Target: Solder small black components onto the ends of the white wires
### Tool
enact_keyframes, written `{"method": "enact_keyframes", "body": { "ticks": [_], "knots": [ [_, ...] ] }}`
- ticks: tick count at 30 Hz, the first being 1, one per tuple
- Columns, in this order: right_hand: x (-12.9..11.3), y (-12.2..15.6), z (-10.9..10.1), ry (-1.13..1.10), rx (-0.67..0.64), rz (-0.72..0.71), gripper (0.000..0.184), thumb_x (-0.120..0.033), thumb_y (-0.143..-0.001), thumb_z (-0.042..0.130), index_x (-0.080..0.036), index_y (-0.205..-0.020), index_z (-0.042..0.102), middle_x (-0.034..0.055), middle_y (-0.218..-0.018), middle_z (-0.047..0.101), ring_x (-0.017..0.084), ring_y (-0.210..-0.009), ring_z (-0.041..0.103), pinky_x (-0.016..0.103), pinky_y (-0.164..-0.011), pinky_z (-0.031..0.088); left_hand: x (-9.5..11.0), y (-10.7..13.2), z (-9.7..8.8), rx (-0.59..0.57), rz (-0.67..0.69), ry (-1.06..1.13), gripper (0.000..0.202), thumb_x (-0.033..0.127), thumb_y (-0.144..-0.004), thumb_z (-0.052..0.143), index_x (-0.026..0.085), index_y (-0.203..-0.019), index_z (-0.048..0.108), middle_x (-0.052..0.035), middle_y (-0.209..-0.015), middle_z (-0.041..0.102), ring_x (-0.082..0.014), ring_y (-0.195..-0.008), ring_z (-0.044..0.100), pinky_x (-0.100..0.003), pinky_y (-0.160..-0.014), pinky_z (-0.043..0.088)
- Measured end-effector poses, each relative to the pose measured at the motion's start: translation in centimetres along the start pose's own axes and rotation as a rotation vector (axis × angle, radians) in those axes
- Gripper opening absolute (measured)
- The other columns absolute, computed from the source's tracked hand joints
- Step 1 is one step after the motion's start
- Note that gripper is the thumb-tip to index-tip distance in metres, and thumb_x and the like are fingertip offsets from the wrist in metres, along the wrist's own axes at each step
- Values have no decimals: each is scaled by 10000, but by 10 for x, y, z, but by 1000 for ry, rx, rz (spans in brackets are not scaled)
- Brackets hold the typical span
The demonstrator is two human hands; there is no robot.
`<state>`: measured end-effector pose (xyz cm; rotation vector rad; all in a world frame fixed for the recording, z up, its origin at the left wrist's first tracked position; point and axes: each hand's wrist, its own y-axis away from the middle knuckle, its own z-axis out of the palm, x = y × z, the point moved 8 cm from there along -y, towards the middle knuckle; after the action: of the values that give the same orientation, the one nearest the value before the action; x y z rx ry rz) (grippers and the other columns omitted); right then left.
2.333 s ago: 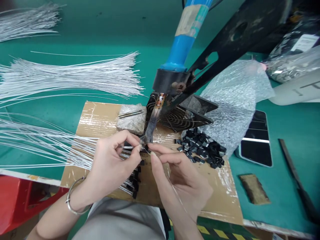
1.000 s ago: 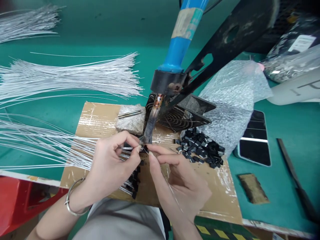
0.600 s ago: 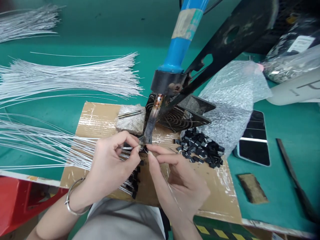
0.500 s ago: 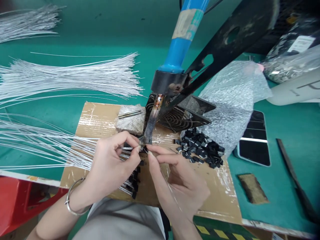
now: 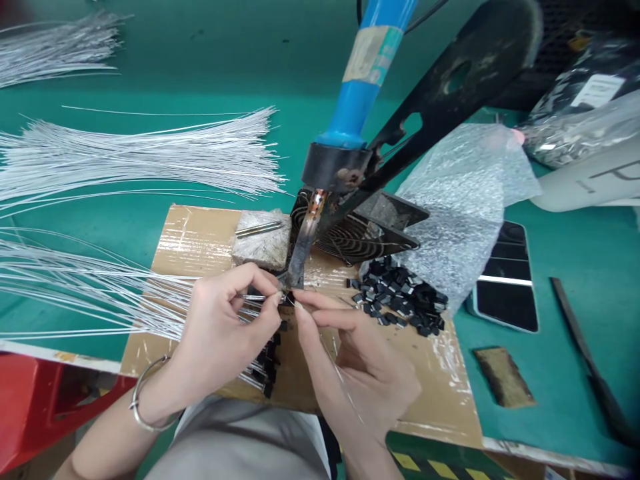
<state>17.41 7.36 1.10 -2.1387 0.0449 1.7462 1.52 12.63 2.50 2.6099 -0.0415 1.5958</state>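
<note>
A fixed soldering iron (image 5: 350,110) slants down between my hands, its darkened tip (image 5: 300,257) touching or almost touching the work at my fingertips. My left hand (image 5: 225,327) is closed in a pinch on the end of a white wire just left of the tip; the exact joint is hidden by the fingers. Between thumb and fingers, my right hand (image 5: 357,363) holds a thin solder wire (image 5: 345,387) that trails back across the palm. Below the left hand lie wires with small black connectors (image 5: 270,367) on their ends.
A pile of small black parts (image 5: 400,297) lies right on the cardboard (image 5: 440,393), beside a fan (image 5: 345,237) and bubble wrap (image 5: 450,193). White wire bundles (image 5: 150,157) spread left. A phone (image 5: 507,280), brown pad (image 5: 504,377) and dark blade-like tool (image 5: 585,353) lie at right.
Both hands stay almost in place at the iron's tip. The right fingertips have shifted very slightly with the solder wire. The view has turned a little.
</note>
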Motion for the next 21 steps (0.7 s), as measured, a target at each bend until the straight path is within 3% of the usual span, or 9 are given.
{"method": "enact_keyframes", "body": {
  "ticks": [10,21],
  "knots": [
    [4,0,0,17,-8,7,169,-54,-894,745,-218,-929,727,45,-1053,830,209,-991,810,336,-906,660,-3,-1,1,-9,-14,-6,119,179,-818,603,187,-723,673,-50,-804,776,-182,-737,724,-242,-551,489],
    [1,0,0,-1,-1,-26,235,-1,-864,757,-217,-954,750,20,-1065,829,173,-979,811,283,-924,643,1,-1,-1,-6,8,-22,131,173,-824,595,180,-724,678,-45,-790,768,-169,-714,713,-237,-539,471]
  ]
}}
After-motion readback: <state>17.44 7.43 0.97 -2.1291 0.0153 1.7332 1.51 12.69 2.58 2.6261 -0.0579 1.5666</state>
